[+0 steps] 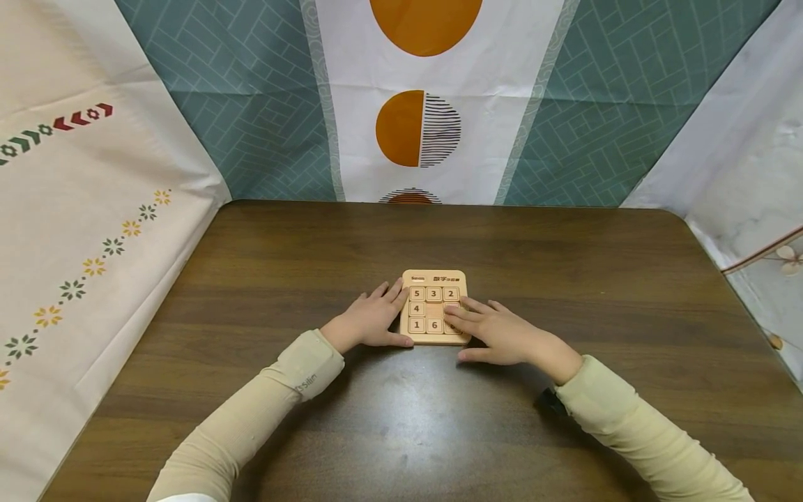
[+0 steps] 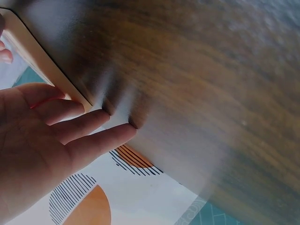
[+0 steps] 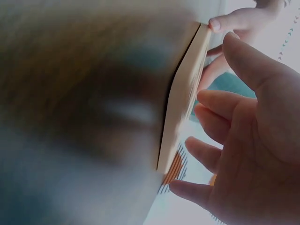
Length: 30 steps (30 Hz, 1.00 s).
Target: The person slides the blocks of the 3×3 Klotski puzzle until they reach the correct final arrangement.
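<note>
A wooden number slide puzzle (image 1: 434, 279) lies flat on the brown table. Its top row reads 5, 3, 2; below are tile 4 (image 1: 417, 309) and a bare slot (image 1: 433, 310) in the middle, then 1 and 6. My left hand (image 1: 375, 321) rests along the puzzle's left side, fingers fairly straight, index at the edge and thumb at the lower left corner. Over the right column lies my right hand (image 1: 502, 335), index and middle fingers extended onto the tiles and hiding part of them. Its thumb points toward the lower right corner, off the frame.
The wooden table (image 1: 301, 251) stretches out around the puzzle. A patterned cloth (image 1: 521, 90) hangs behind the far edge, with a cream embroidered cloth (image 1: 75, 209) at left and a pale one (image 1: 746, 160) at right. Light sleeves (image 1: 251, 411) cover both arms.
</note>
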Each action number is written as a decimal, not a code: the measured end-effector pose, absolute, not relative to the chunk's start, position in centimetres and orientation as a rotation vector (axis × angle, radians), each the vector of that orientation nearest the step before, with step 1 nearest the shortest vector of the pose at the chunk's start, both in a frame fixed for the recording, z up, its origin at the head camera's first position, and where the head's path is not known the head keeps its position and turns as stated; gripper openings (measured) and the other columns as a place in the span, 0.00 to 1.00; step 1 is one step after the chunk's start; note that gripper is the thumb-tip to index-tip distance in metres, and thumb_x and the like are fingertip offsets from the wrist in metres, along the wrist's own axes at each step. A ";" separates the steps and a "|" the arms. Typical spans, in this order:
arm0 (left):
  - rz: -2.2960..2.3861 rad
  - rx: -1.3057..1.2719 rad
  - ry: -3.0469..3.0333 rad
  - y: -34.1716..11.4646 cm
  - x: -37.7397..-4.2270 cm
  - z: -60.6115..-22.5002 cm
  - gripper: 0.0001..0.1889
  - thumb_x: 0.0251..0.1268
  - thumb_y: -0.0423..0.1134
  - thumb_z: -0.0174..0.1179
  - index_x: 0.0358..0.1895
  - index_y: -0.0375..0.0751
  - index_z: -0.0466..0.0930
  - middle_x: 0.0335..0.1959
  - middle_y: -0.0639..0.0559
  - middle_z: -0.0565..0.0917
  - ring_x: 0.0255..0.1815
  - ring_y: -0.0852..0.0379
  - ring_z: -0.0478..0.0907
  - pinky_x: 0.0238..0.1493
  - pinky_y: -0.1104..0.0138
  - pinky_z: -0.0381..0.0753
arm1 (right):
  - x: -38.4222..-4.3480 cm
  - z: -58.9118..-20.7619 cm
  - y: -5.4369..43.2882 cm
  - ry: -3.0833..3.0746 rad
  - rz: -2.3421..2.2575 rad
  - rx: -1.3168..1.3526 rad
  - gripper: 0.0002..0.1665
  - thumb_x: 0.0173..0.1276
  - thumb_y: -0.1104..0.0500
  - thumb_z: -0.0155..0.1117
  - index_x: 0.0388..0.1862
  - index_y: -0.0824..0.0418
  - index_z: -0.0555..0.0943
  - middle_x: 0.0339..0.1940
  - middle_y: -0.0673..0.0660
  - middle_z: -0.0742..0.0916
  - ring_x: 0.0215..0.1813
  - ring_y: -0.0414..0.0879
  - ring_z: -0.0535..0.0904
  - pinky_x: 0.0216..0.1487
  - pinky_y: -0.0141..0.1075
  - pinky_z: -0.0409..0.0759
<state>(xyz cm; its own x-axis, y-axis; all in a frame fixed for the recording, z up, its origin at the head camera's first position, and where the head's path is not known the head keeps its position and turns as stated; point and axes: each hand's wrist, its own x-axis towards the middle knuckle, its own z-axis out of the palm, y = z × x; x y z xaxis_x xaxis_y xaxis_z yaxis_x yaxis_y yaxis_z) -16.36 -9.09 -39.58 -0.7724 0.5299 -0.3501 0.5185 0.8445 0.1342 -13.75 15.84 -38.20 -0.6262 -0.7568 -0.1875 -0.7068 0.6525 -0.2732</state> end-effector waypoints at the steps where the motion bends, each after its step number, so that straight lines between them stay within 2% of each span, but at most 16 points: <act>1: 0.041 0.783 2.645 -9.1 -16.4 -39.6 0.52 0.52 0.69 0.52 0.71 0.38 0.45 0.72 0.42 0.42 0.70 0.40 0.47 0.58 0.44 0.60 | -13.7 -38.2 15.7 2.580 -0.254 -1.181 0.40 0.64 0.41 0.55 0.70 0.60 0.60 0.70 0.56 0.63 0.71 0.57 0.49 0.60 0.62 0.53; 15: 0.043 0.787 2.643 -9.0 -16.3 -39.4 0.52 0.52 0.69 0.52 0.71 0.37 0.45 0.72 0.42 0.43 0.70 0.40 0.47 0.58 0.44 0.60 | -12.8 -38.6 14.7 2.550 -0.224 -1.270 0.41 0.64 0.40 0.54 0.70 0.57 0.60 0.70 0.55 0.63 0.71 0.56 0.49 0.60 0.62 0.52; 30: 0.043 0.789 2.643 -9.0 -16.3 -39.3 0.52 0.52 0.68 0.52 0.71 0.37 0.46 0.72 0.41 0.43 0.70 0.40 0.48 0.58 0.44 0.61 | -14.3 -38.7 14.5 2.559 -0.232 -1.234 0.39 0.65 0.41 0.54 0.69 0.57 0.61 0.70 0.55 0.63 0.71 0.57 0.49 0.60 0.63 0.52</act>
